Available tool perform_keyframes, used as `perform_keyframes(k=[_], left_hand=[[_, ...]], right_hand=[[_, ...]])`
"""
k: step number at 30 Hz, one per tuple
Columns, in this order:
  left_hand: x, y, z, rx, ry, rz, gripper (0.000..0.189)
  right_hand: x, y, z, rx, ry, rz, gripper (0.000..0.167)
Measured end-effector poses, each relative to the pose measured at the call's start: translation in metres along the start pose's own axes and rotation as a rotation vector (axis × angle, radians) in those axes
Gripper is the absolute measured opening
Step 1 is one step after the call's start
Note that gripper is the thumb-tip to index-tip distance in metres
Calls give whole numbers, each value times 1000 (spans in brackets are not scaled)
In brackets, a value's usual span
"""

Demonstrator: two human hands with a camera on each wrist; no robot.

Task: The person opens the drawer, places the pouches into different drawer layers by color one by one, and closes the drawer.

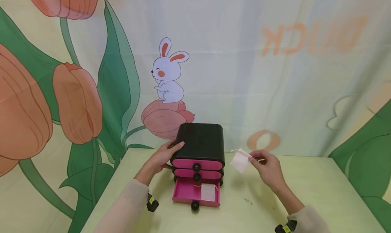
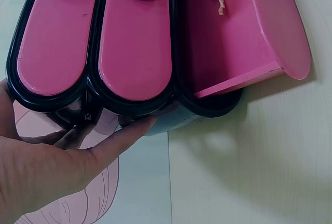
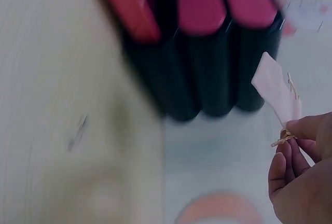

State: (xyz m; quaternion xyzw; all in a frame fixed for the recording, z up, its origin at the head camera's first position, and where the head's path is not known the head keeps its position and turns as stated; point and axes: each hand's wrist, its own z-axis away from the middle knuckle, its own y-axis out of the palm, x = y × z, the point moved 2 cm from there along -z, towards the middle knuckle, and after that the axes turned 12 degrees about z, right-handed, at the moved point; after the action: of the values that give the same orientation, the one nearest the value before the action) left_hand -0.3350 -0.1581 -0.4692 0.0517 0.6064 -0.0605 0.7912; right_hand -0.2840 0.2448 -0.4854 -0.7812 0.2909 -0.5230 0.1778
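A small black cabinet with pink drawer fronts stands on the table. Its lowest drawer is pulled out, and the two above it are closed. Inside that drawer, toward its right side, lies a white drawstring pouch. My left hand grips the cabinet's left side, a digit over the top edge and others lower down the side. To the right of the cabinet, my right hand pinches a second small white drawstring pouch at its corded end, up off the table. What either pouch contains is hidden.
Behind the pale table hangs a printed cloth with tulips and a rabbit. Small dark marks show on the table, right of the open drawer; what they are is unclear. Round black knobs stick out from the drawer fronts.
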Motion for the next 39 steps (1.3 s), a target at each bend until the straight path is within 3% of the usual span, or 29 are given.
perform_keyframes(k=[5, 10, 17, 26, 39], left_hand=[[0, -2, -1, -3, -7, -4, 101], [0, -2, -1, -13, -7, -7, 102], [0, 1, 0, -15, -6, -12, 99], [-1, 2, 2, -11, -4, -2, 100], [-2, 2, 3, -12, -1, -6, 95]], right_hand=[[58, 16, 19, 29, -105, -82, 7], [85, 51, 39, 52, -217, -62, 18], [86, 100, 56, 77, -285, -55, 26], [73, 138, 68, 6, -391, 57, 22], [62, 168, 76, 124, -291, 128, 14]])
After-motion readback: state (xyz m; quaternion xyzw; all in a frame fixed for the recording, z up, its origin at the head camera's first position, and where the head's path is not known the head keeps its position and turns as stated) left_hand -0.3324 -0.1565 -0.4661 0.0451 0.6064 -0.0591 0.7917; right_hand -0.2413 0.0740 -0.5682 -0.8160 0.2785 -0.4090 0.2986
